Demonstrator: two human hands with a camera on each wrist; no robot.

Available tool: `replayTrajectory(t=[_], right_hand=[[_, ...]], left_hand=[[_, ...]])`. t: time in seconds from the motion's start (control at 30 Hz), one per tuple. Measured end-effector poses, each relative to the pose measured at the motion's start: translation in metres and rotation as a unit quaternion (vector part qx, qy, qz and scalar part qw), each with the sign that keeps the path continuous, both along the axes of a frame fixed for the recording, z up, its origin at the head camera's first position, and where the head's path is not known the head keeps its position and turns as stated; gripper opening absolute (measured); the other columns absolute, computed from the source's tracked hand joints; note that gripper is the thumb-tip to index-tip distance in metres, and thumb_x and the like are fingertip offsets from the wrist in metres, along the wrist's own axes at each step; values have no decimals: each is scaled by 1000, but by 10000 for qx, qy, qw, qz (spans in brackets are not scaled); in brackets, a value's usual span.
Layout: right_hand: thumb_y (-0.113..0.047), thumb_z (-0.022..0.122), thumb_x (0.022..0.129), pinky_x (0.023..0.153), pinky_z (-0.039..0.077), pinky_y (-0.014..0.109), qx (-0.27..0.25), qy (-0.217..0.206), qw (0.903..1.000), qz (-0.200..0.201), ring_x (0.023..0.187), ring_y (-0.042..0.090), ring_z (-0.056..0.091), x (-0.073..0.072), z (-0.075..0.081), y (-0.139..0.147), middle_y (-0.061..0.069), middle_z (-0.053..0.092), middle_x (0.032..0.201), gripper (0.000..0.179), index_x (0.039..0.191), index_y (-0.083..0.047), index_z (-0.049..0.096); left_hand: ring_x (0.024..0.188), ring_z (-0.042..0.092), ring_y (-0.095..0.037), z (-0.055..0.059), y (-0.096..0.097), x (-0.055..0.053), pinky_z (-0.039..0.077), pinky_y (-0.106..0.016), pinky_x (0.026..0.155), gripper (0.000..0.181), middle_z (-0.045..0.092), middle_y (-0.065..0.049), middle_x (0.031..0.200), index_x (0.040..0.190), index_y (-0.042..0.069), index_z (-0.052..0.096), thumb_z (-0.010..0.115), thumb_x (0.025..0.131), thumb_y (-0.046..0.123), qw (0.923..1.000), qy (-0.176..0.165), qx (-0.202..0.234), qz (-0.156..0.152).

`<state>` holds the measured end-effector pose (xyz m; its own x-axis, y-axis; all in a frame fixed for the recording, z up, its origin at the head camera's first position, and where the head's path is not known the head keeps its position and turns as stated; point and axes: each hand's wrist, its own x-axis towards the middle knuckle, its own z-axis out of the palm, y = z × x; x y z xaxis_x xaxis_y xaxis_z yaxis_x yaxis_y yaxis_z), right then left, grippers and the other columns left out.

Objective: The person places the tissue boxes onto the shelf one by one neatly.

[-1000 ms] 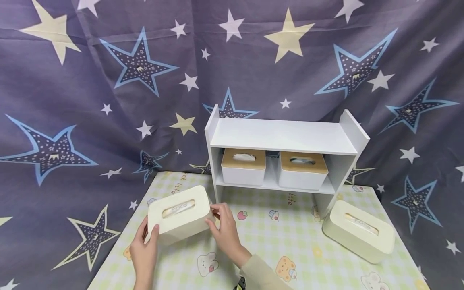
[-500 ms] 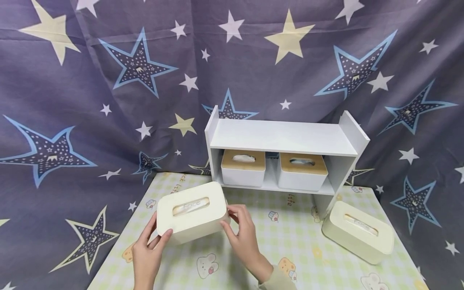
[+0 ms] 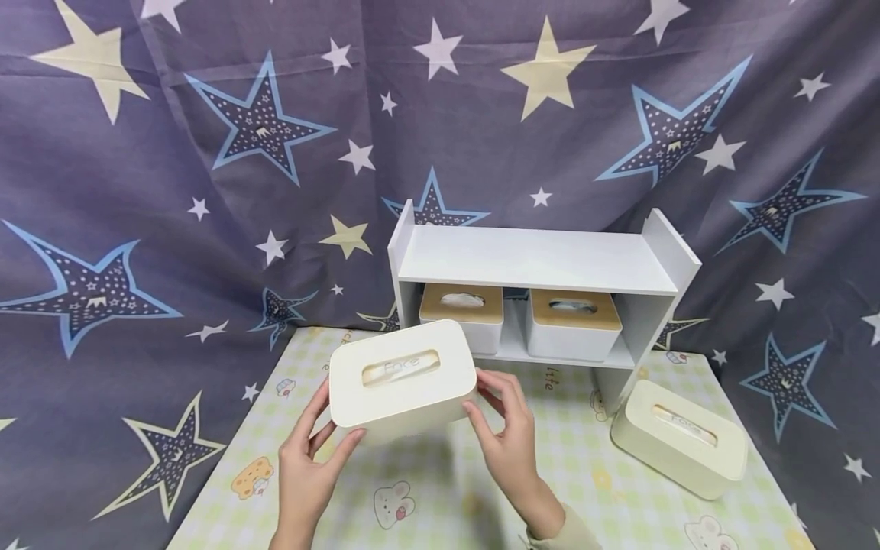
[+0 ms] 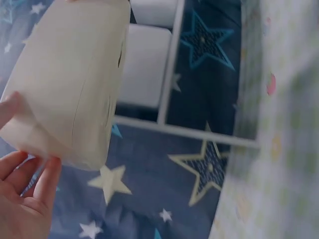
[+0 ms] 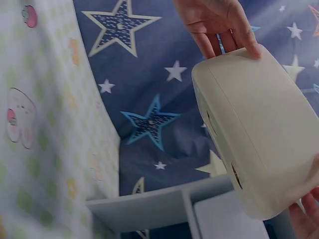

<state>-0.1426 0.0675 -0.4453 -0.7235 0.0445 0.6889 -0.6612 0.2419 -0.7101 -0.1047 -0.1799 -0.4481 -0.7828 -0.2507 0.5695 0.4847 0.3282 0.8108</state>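
Observation:
A cream tissue box (image 3: 406, 412) with an oval slot, through which the word "Face" shows, is held up off the table between both hands. My left hand (image 3: 309, 466) grips its left end, thumb on the front side and fingers at the end. At the opposite end my right hand (image 3: 512, 443) holds it, thumb toward the front. The left wrist view shows the box (image 4: 65, 74) tilted, with my left hand (image 4: 27, 194) at one end. In the right wrist view, the box (image 5: 264, 114) has one hand at each end.
A white two-tier shelf (image 3: 536, 258) stands at the back. Its lower tier holds two white tissue boxes with wooden lids, a left one (image 3: 481, 332) and a right one (image 3: 574, 336). A second cream tissue box (image 3: 677, 451) lies on the checked tablecloth (image 3: 550, 489) at right.
Both hands have carried the cream tissue box to the right and upward, toward the shelf; it now overlaps the shelf's lower left corner in the head view. The other boxes have stayed put.

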Motion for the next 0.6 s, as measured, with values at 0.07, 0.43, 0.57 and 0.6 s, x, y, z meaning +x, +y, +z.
replayTrajectory(t=[0.07, 0.43, 0.57, 0.6], right_hand=[[5, 71, 87, 101, 55, 22, -34, 87, 9999, -67, 116, 7, 59, -1, 4, 6, 16, 60, 120, 42, 126, 1, 59], [17, 69, 81, 98, 57, 22, -332, 794, 9954, -432, 113, 6, 62, -5, 33, 31, 22, 63, 119, 48, 126, 3, 62], [19, 68, 80, 98, 57, 23, -343, 1065, 9923, -532, 116, 8, 62, -8, 45, 39, 22, 63, 121, 51, 128, 4, 62], [19, 68, 80, 98, 58, 23, -345, 1120, 9916, -544, 116, 9, 62, -9, 48, 40, 22, 63, 121, 51, 129, 4, 62]], left_hand=[[134, 50, 0, 3, 5, -3, 53, -14, 96, 82, 49, -20, 150, 146, 4, 49, 78, 72, -18, 9994, 278, -66, -194], [141, 44, -5, 34, 30, -15, 49, -18, 104, 80, 40, -17, 157, 150, 6, 43, 72, 79, -17, 9949, 450, 69, -900], [142, 42, -7, 48, 39, -22, 46, -18, 108, 77, 33, -14, 160, 151, 8, 42, 69, 83, -15, 9923, 400, 205, -1154], [143, 41, -8, 52, 41, -23, 45, -18, 110, 76, 31, -14, 160, 152, 8, 41, 68, 84, -15, 9913, 403, 240, -1227]])
